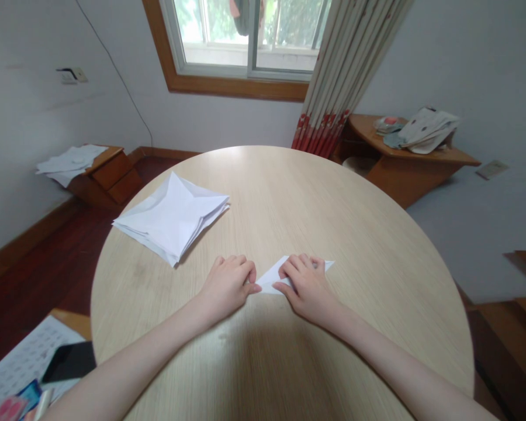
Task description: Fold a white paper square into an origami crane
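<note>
Seen from above, as if looking down past a person's own forearms, a round table [289,193] with a pale wood-grain top fills the middle of the view. Near its closer side, a small piece of folded white paper [269,285] lies on the tabletop between and under two bare hands. The left hand [232,280] has its thumb and curled forefinger closed on the paper's left corner. The right hand [307,283] rests over the right part of the paper, its thumb and fingers bent and slightly apart, pressing on it; whether they pinch it cannot be told. One pointed tip of the paper sticks out beyond the right hand.

Farther off, on the left part of the table, sits a loose stack of white paper sheets [170,213], creased and pointed at the corners, well apart from the hands. At lower left, beside the table, a dark phone [69,362] lies on a printed sheet [26,356]. Beyond the table are a window [249,41], a pale curtain [346,52] with a red lower edge, and a wooden corner shelf [412,158] holding a crumpled pale bag [429,130].
</note>
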`<state>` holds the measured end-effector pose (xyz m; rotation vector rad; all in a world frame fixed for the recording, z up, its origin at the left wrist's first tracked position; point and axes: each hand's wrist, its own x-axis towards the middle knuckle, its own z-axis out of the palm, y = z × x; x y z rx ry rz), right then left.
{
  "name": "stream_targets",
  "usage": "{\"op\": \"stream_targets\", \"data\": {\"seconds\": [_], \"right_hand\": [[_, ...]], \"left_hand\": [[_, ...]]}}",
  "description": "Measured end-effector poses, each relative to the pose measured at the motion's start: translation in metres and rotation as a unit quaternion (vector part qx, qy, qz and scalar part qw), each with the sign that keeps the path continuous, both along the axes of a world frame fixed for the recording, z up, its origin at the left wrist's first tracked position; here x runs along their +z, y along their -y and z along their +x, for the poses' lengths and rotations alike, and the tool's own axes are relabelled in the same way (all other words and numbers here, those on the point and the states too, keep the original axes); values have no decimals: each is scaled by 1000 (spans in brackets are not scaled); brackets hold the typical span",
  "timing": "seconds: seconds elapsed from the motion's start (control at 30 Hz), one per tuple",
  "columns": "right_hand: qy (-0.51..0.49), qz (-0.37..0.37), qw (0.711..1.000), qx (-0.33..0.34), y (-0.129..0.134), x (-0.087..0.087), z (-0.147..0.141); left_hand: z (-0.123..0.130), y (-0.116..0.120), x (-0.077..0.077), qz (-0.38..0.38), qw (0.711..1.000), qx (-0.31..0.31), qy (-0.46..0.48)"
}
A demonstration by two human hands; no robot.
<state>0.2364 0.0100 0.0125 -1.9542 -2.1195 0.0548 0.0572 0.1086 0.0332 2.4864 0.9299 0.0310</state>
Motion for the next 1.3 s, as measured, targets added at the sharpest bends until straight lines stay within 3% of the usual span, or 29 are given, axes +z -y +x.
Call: {"op": "stream_targets", "data": {"seconds": [0.23,0.4,0.77,1.3], "right_hand": [[54,41,998,5,-1,-6,9],[96,5,995,7,-3,-14,22],[69,-52,996,-24,-1,-24,45],[51,-126,991,19,4,-11,56]], "left_hand": [[0,-5,-4,-35,999,14,22],[1,-5,-3,-57,998,19,25],[1,-7,-3,-63,997,26,19],[-6,-17,4,-39,998,25,34]]}}
